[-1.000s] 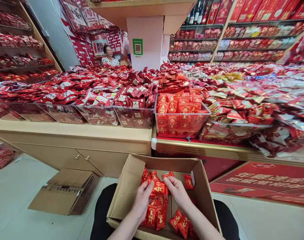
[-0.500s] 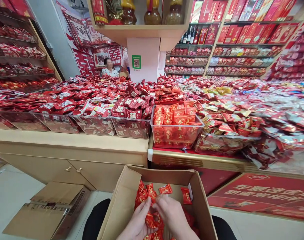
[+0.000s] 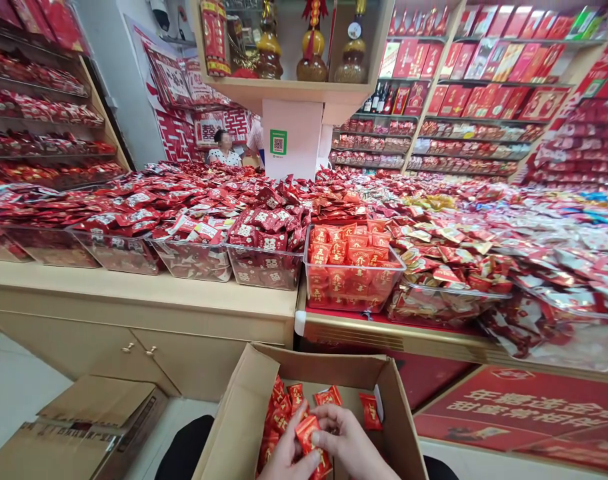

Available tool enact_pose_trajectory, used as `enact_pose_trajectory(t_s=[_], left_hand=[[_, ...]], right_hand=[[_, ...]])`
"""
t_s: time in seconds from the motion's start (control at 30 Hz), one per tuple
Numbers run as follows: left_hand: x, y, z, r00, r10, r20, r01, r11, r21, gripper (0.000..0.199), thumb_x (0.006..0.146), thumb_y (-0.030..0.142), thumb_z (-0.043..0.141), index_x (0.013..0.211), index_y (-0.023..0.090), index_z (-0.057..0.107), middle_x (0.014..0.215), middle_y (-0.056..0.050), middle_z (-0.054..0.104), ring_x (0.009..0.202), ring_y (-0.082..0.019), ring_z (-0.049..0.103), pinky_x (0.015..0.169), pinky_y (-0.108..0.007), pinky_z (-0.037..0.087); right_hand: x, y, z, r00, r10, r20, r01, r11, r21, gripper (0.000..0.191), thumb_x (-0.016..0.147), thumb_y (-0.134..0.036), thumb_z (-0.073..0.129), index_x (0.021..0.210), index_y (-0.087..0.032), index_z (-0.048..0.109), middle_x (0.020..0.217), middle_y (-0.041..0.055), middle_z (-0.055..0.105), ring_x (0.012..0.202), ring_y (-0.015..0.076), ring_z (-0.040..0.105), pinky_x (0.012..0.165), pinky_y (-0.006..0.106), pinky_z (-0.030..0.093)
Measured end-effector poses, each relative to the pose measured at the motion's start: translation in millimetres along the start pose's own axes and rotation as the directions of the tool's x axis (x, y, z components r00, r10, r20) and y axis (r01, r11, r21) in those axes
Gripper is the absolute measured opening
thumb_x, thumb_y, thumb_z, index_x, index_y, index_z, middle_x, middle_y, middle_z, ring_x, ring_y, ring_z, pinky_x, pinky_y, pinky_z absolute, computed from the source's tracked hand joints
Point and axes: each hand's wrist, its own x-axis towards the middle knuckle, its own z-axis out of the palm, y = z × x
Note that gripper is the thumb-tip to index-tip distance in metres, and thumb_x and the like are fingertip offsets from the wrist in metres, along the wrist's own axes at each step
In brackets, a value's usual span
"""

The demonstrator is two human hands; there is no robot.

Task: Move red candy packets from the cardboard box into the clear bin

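Observation:
An open cardboard box (image 3: 234,413) stands in front of me with small red-and-gold candy packets (image 3: 279,413) inside. Over it, my left hand (image 3: 290,450) is closed around red candy packets. My right hand (image 3: 341,437) pinches a red candy packet (image 3: 308,432) between thumb and fingers, against the left hand. One loose packet (image 3: 371,411) lies by the box's right wall, another (image 3: 328,396) near the far wall. On the counter beyond, a clear bin (image 3: 354,287) is filled with similar red packets standing in rows.
More bins of wrapped sweets (image 3: 264,267) line the counter (image 3: 134,287). A flattened carton (image 3: 89,427) lies on the floor at left. A display cabinet (image 3: 294,90) hangs above a white pillar. A person (image 3: 225,152) is behind the counter; stocked shelves rise on both sides.
The view has tilted up slightly. My hands have come together, and a red packet now shows between them, held by the right thumb and fingers.

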Motion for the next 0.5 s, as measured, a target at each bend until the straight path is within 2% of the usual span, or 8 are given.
enact_pose_trajectory(t_s=[0.07,0.1,0.17,0.23,0.3,0.37,0.43,0.5], left_hand=[[1,-1,-1.5,1.000,-0.018,-0.021,0.018,1.000,0.004,0.060,0.054,0.042,0.070,0.107,0.020,0.051,0.080,-0.004,0.065,0.080,-0.017,0.059,0.075,-0.028,0.045],[2,1,-1.9,0.998,-0.040,-0.044,0.040,0.999,0.003,0.059,0.054,0.046,0.068,0.103,0.019,0.052,0.072,-0.002,0.064,0.071,-0.015,0.059,0.067,-0.026,0.046],[2,8,-2.0,0.989,-0.116,-0.089,0.113,0.993,-0.034,0.050,0.057,0.053,0.062,0.091,0.017,0.056,0.063,0.000,0.062,0.058,-0.012,0.056,0.051,-0.022,0.043],[2,17,-1.1,0.965,-0.231,-0.122,0.214,0.967,-0.141,0.042,0.062,0.055,0.056,0.078,0.016,0.056,0.061,-0.001,0.062,0.055,-0.011,0.054,0.045,-0.020,0.041],[1,24,-0.5,0.933,-0.337,-0.127,0.292,0.914,-0.283,0.039,0.066,0.055,0.052,0.071,0.017,0.056,0.062,-0.001,0.062,0.055,-0.011,0.055,0.046,-0.021,0.042],[0,27,-1.8,0.921,-0.374,-0.106,0.306,0.866,-0.396,0.033,0.065,0.051,0.056,0.070,0.018,0.055,0.064,-0.001,0.063,0.057,-0.011,0.057,0.052,-0.024,0.046],[0,25,-5.4,0.934,-0.348,-0.082,0.282,0.859,-0.427,0.027,0.061,0.042,0.065,0.073,0.020,0.055,0.068,0.000,0.064,0.063,-0.012,0.059,0.057,-0.025,0.048],[1,20,-10.1,0.947,-0.313,-0.078,0.263,0.888,-0.377,0.031,0.056,0.034,0.071,0.077,0.019,0.055,0.071,0.000,0.064,0.067,-0.012,0.060,0.059,-0.025,0.048]], right_hand=[[1,-13,-3,1.000,-0.006,-0.023,0.006,1.000,-0.006,0.030,0.057,-0.036,0.070,0.073,-0.016,0.055,0.061,-0.0014,0.056,0.057,0.0120,0.052,0.054,0.024,0.041],[2,-27,-6,0.998,-0.036,-0.045,0.035,0.999,-0.029,0.028,0.058,-0.036,0.069,0.070,-0.016,0.052,0.059,-0.0025,0.054,0.054,0.0107,0.050,0.052,0.023,0.039],[3,-71,-18,0.979,-0.169,-0.115,0.155,0.980,-0.124,0.025,0.063,-0.035,0.065,0.069,-0.017,0.050,0.058,-0.0036,0.051,0.053,0.0092,0.047,0.050,0.021,0.038],[7,-131,-32,0.909,-0.359,-0.210,0.303,0.917,-0.259,0.022,0.067,-0.035,0.062,0.074,-0.017,0.051,0.059,-0.0039,0.050,0.053,0.0087,0.046,0.050,0.021,0.037],[14,-195,-48,0.788,-0.538,-0.300,0.423,0.827,-0.371,0.026,0.067,-0.035,0.061,0.084,-0.017,0.051,0.061,-0.0028,0.052,0.054,0.0095,0.048,0.050,0.022,0.039],[26,-247,-60,0.685,-0.657,-0.314,0.486,0.733,-0.476,0.027,0.067,-0.033,0.061,0.086,-0.016,0.051,0.065,-0.0008,0.055,0.057,0.0108,0.051,0.052,0.023,0.041],[43,-279,-70,0.646,-0.710,-0.280,0.478,0.662,-0.578,0.023,0.067,-0.031,0.061,0.082,-0.016,0.052,0.064,-0.0001,0.056,0.057,0.0113,0.052,0.052,0.024,0.041],[61,-292,-77,0.656,-0.715,-0.242,0.414,0.609,-0.676,0.017,0.068,-0.028,0.059,0.078,-0.015,0.053,0.062,-0.0001,0.056,0.055,0.0116,0.052,0.051,0.025,0.041]])
